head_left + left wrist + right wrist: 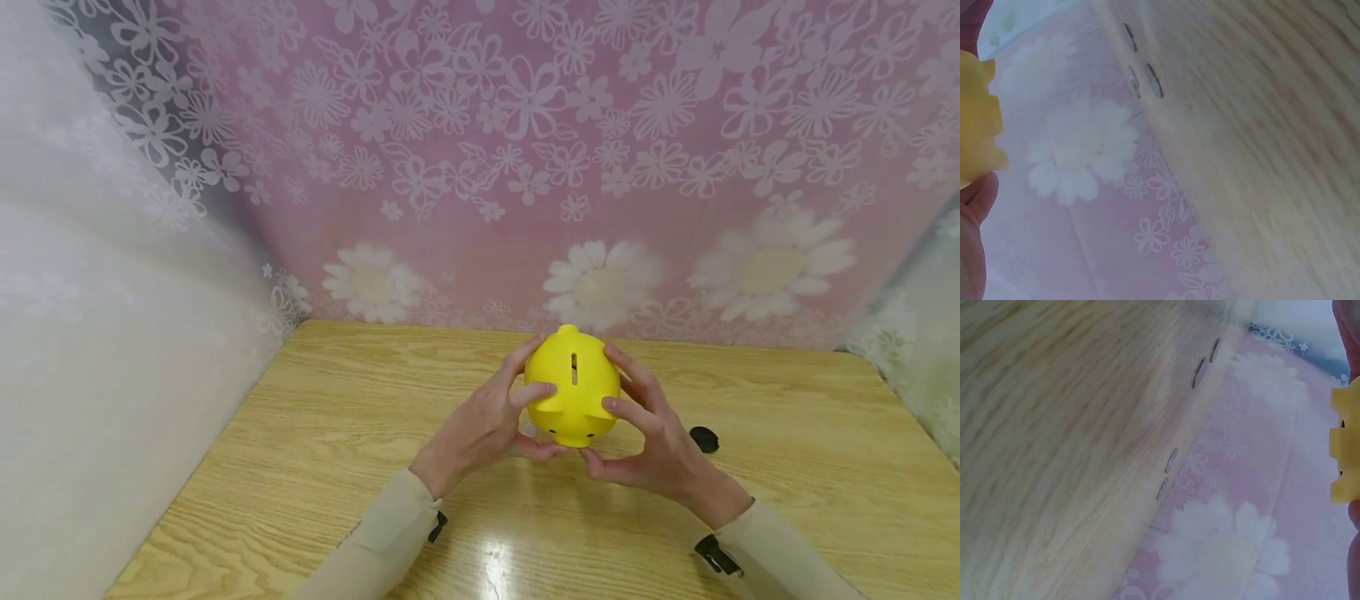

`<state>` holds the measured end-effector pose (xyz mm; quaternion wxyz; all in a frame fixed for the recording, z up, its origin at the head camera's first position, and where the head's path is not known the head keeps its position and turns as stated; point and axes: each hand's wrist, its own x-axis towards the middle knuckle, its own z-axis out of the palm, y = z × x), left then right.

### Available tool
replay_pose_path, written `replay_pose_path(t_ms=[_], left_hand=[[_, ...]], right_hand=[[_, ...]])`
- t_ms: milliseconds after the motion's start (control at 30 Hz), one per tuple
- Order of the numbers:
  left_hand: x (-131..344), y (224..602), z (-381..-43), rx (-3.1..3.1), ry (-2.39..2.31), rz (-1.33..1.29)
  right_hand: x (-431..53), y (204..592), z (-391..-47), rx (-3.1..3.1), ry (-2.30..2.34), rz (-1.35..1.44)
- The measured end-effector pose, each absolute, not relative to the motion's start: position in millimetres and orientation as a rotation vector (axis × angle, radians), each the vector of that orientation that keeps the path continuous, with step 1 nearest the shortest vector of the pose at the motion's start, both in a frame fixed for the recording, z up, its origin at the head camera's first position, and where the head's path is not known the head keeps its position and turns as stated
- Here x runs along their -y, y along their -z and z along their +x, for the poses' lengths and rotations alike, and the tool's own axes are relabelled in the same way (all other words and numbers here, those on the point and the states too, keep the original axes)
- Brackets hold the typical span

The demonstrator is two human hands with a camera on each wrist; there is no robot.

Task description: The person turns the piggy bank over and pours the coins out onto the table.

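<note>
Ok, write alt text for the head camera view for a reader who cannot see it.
Two hands hold a yellow piggy bank just above a wooden table, the left hand and right hand cupping its sides, coin slot facing the camera. A small black object lies on the table beside the right hand, and a pink floral curtain hangs behind.

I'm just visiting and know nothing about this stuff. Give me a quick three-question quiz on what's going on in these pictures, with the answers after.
1. True or false: only one hand grips the yellow piggy bank.
2. Which lies on the wooden table just beyond the right hand? A) a spoon B) a small black object C) a red cup
3. What covers the wall behind the table?

Key:
1. False: the left hand and the right hand both hold it.
2. B
3. A pink flowered cloth.
</note>
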<state>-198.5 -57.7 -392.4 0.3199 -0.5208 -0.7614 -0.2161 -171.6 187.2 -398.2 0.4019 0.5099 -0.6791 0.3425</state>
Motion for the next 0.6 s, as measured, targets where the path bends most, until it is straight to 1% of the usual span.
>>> replay_pose_path(t_ms=[167, 400, 600], left_hand=[[58.5, 393.4, -196.6, 2.022, 0.538, -1.348], [62.2, 392.9, -193.9, 1.948, 0.328, -1.314], [63.7, 394.2, -195.5, 1.912, 0.363, -1.344]], right_hand=[[-186.0, 398.6, -172.8, 1.683, -0.774, 1.289], [-184.5, 396.9, -172.8, 1.652, -0.528, 1.225], [-186.6, 399.6, -173.0, 1.663, -0.487, 1.211]])
